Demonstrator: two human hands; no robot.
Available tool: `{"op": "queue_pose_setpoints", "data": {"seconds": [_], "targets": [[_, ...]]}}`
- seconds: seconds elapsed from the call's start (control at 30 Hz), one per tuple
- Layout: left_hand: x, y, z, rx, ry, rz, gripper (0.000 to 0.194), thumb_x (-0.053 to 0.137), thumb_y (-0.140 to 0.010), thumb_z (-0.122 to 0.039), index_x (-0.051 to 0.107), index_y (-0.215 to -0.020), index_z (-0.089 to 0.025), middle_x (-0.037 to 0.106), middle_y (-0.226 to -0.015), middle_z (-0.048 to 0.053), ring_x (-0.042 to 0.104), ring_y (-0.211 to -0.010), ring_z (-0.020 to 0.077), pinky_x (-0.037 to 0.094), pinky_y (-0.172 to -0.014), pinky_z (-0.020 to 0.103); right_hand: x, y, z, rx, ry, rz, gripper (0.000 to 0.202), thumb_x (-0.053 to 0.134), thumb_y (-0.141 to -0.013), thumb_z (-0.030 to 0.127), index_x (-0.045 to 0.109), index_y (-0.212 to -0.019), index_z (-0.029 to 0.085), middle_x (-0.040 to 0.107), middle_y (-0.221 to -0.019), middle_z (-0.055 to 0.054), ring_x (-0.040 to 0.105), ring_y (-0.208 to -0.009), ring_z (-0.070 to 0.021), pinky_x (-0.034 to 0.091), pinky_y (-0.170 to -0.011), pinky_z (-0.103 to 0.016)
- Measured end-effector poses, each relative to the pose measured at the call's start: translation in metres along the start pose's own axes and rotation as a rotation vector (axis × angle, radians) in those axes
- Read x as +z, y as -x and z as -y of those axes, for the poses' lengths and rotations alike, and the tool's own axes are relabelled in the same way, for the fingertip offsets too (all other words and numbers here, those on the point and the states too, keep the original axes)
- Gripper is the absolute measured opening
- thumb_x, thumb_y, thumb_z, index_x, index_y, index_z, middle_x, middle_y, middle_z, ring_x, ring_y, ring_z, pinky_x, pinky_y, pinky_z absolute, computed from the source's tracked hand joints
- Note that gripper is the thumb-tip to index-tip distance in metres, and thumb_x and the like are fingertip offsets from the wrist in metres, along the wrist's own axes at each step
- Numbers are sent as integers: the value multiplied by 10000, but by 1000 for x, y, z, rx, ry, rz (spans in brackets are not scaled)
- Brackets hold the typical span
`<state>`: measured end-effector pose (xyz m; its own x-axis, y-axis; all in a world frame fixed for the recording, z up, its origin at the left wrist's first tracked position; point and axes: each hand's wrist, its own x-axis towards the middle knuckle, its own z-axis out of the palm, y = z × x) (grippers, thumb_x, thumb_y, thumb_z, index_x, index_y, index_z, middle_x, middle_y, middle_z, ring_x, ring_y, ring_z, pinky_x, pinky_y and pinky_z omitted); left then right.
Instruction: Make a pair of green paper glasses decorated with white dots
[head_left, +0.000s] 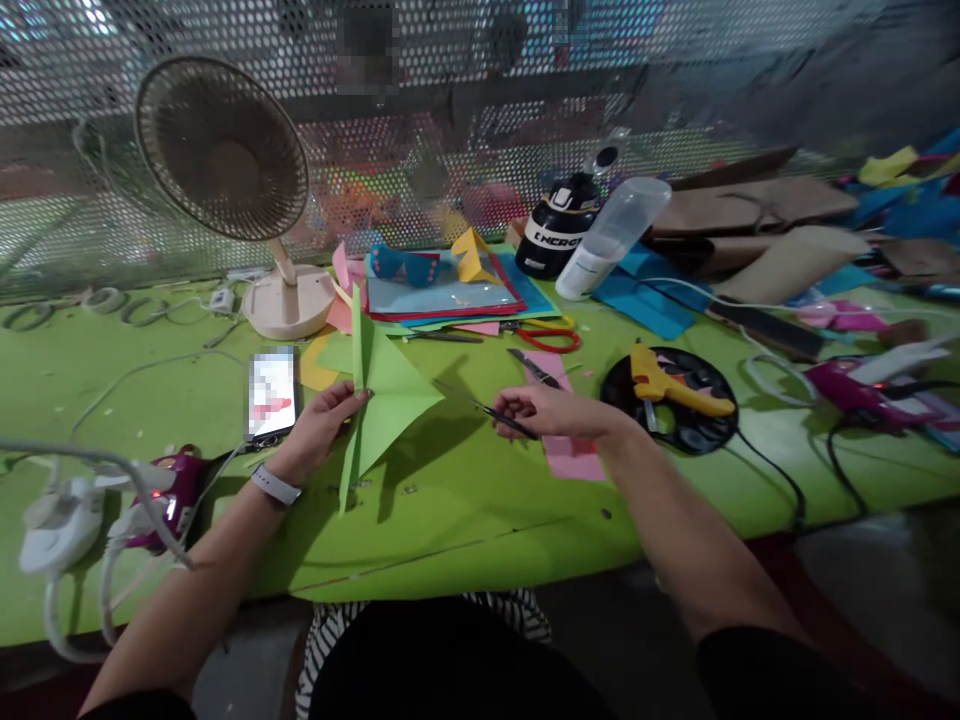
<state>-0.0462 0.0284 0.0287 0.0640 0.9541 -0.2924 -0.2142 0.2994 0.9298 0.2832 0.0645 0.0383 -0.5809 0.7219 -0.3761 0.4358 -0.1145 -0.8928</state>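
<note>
My left hand [327, 418] is closed on the edge of a folded light green paper [394, 385], pinched between thumb and fingers. Raised off the table, the paper has a centre crease and points to the right. My right hand [523, 405] grips a slim dark pointed tool [507, 419], its tip toward the paper but apart from it; its exact kind is not clear. Under and behind that hand lie a pink paper strip [572, 457] and a craft knife [534, 368]. Just left of the paper is a phone [271, 395] with a lit screen.
A yellow glue gun [675, 383] rests on a round black tray [701, 436]. Red-handled scissors [551, 341], a desk fan [225, 150], a black bottle [551, 235] and a clear bottle [622, 230] stand or lie behind. Power strips [169, 495] with cables occupy both sides.
</note>
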Motion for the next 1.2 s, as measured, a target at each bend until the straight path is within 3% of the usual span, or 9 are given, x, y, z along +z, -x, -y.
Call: {"op": "queue_pose_setpoints", "data": {"seconds": [0.17,0.3,0.77,1.2], "targets": [[-6,-3,3,-5,4,13,276,851,-669,-320,697,-856,-189,674,-706,-18,596,-550,75,453,-473,149,-1,5,0,41,-7,118,364,810,-632,430,647,-835,176,669,-768,-23,596,-668,-122,466,-607,-253],[-4,-3,5,-28,48,8,277,861,-652,-301,705,-848,-184,711,-759,-4,640,-628,100,517,-576,176,1,3,0,37,48,142,343,800,-657,436,633,-815,182,618,-692,5,524,-600,-102,412,-543,-241],[-7,-3,9,9,1,54,261,840,-698,-307,698,-881,-186,710,-796,-24,633,-706,81,496,-660,169,7,2,-3,77,123,215,427,762,-704,506,593,-882,157,559,-724,13,484,-641,-99,373,-575,-255],[-4,0,10,8,-6,72,278,836,-700,-308,669,-880,-178,701,-794,-32,625,-707,76,489,-651,175,9,2,-6,69,101,172,423,776,-682,499,595,-855,158,565,-721,7,474,-630,-94,375,-577,-252]]}}
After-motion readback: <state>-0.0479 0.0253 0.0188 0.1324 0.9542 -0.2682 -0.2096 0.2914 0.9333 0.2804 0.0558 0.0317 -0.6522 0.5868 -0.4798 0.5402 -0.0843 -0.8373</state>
